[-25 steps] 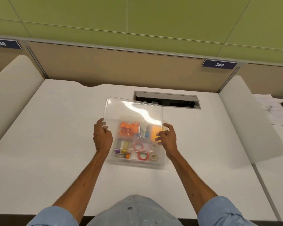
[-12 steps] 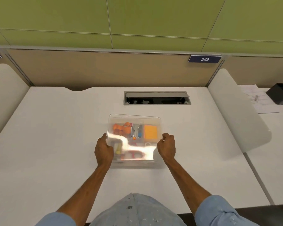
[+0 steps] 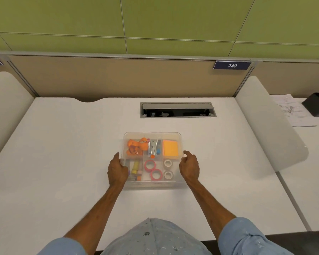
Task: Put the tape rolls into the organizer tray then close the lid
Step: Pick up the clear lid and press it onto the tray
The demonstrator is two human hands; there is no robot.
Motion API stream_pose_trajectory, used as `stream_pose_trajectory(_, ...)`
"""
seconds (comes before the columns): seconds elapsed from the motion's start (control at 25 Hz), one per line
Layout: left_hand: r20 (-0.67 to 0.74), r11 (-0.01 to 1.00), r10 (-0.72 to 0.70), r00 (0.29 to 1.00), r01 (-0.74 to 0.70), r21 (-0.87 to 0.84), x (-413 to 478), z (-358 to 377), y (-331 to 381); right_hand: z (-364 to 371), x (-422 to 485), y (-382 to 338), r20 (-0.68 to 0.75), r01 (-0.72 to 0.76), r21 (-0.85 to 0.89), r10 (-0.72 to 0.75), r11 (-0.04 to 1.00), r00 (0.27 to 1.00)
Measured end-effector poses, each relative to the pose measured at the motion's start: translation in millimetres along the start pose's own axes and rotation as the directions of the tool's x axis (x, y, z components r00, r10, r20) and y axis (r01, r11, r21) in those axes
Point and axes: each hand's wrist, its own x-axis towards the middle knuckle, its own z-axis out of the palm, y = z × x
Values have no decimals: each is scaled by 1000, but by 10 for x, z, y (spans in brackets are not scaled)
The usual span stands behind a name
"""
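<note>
A white desk (image 3: 63,153) filled the view from above, with a tan partition and green wall panels at the far side. Near the middle of the desk sat a clear plastic organizer tray (image 3: 153,184), its transparent lid (image 3: 152,134) lying flat over it. At the tray's left edge, the person's left hand (image 3: 117,171) pressed against the side, fingers curled around the rim in a closed grip on the tray and lid. Through the lid, the far left compartment showed a tangle of orange items (image 3: 136,147), and the near left compartment held a yellow tube (image 3: 135,167) among other small supplies. In the middle far compartment lay a metal stapler (image 3: 152,146). Below it, in the near middle compartment, two pink tape rolls (image 3: 152,170) lay flat, just beside each other. To their right, two white tape rolls (image 3: 168,169) lay one behind the other in the near right compartment, and an orange pad of sticky notes (image 3: 170,148) filled the far right compartment. At the tray's right edge, the right hand (image 3: 189,167) rested against the side with fingers loosely curved; whether its grip was closed on the rim could not be told. Beyond the tray, a grey cable slot (image 3: 177,109) was set into the desk. Further right, a sign read 249 (image 3: 232,65), and papers (image 3: 291,111) lay on the neighbouring desk beside a black box (image 3: 317,106).
</note>
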Motion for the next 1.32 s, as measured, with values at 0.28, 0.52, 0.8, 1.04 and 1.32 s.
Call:
stream_pose_trajectory(0.28, 27, 997, 31, 999, -32, 73, -35, 29, 5, 10, -29, 74, 68, 94, -149, -85, 984, 994)
stream_pose_trajectory(0.52, 36, 811, 427, 903, -401, 427, -330, 201, -207, 160, -311, 185, 31, 361, -445, -389, 819, 921)
stream_pose_trajectory(0.8, 119, 738, 406, 906, -402, 541, -387, 304, -279, 336, -361, 241, 240, 475, -563, -416, 677, 877)
stream_pose_trajectory(1.04, 216, 684, 343, 914, -401, 609, -486, 313, -367, 353, -421, 327, 299, 474, -550, -367, 688, 881)
stream_pose_trajectory(1.32, 165, 751, 368, 915, -397, 528, -305, 240, -114, 246, -238, 92, 313, 506, -541, -397, 672, 863)
